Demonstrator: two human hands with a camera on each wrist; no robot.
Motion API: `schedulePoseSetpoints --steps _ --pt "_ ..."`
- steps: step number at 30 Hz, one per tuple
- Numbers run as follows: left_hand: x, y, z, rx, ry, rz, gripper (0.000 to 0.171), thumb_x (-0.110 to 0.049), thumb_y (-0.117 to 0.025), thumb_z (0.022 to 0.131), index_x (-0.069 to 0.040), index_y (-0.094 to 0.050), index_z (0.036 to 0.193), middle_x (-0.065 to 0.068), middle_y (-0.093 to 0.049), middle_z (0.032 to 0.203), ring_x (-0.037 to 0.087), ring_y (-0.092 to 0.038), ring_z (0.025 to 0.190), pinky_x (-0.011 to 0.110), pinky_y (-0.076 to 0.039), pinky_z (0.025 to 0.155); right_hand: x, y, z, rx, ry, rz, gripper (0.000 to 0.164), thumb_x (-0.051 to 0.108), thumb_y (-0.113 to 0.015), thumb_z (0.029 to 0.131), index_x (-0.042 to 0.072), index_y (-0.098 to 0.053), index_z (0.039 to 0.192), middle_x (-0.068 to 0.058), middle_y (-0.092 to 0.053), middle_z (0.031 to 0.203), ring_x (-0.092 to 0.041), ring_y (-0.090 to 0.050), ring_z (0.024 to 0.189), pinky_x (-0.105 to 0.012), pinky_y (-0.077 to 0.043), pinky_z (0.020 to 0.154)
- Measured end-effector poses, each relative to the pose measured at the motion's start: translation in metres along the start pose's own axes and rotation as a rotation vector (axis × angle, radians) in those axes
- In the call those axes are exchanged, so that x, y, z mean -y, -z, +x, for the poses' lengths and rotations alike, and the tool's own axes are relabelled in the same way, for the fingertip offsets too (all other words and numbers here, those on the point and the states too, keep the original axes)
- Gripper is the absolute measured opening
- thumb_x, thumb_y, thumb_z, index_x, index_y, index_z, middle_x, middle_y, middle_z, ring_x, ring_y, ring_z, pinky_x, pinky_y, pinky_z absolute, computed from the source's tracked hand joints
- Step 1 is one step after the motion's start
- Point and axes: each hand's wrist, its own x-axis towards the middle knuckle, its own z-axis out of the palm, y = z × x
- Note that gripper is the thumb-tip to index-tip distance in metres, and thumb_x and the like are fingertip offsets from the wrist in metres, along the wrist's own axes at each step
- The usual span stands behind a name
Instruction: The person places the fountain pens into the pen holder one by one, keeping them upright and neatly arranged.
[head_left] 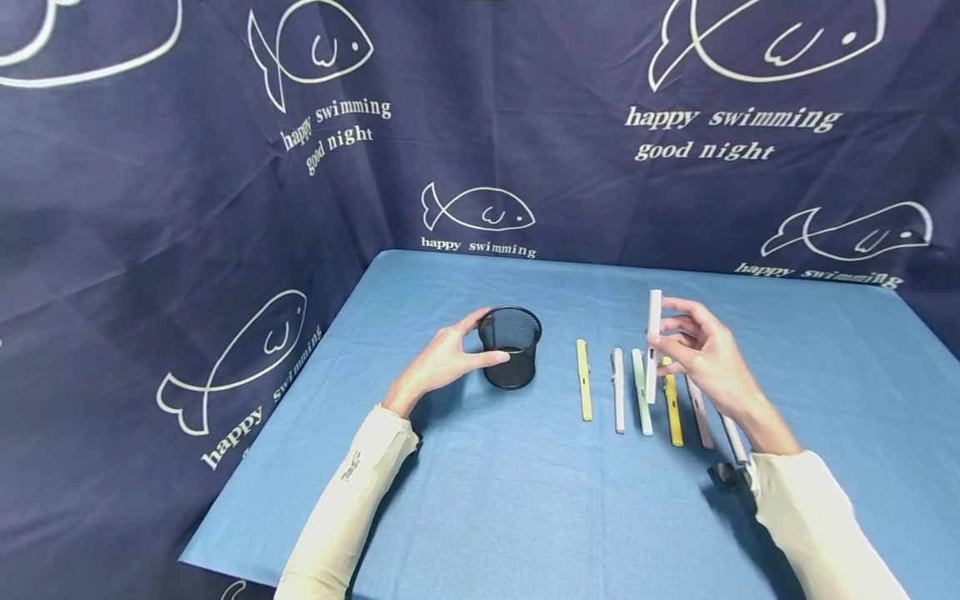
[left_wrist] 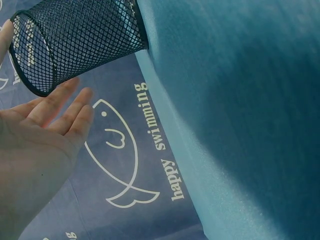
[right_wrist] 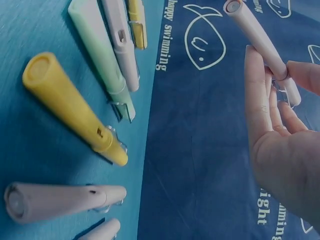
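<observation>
A black mesh pen holder (head_left: 511, 367) stands upright on the blue cloth. My left hand (head_left: 444, 354) holds it from the left, thumb across the near side and fingers at the far side by the rim; the left wrist view shows the thumb and fingers on opposite sides of the mesh (left_wrist: 90, 40). My right hand (head_left: 708, 354) pinches a pale capped pen (head_left: 654, 312) between thumb and fingers, roughly upright above the row of pens. In the right wrist view this pen (right_wrist: 257, 37) looks pale pink, its clip near the fingers.
Several capped pens lie side by side right of the holder: a light yellow pen (head_left: 584, 383), a pale pink pen (head_left: 618, 392), a mint green pen (head_left: 641, 392), a deep yellow pen (head_left: 673, 412) and more pale pens under the right forearm. A dark blue printed curtain (head_left: 585, 208) borders the table's back and left.
</observation>
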Motion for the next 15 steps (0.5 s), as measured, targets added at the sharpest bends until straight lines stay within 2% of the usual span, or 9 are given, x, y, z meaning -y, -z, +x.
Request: schedulePoseSetpoints --steps 15 --pt "0.002 -0.001 0.000 0.004 -0.010 -0.001 0.090 -0.057 -0.077 0.088 -0.020 -0.039 0.161 0.008 -0.049 0.155 0.024 -0.042 0.145 0.047 -0.038 0.114 -0.002 -0.019 0.012 0.028 0.018 0.026 0.045 -0.006 -0.066 0.098 0.011 -0.054 0.137 -0.001 -0.067 0.103 -0.010 -0.070 0.085 -0.030 -0.060 0.062"
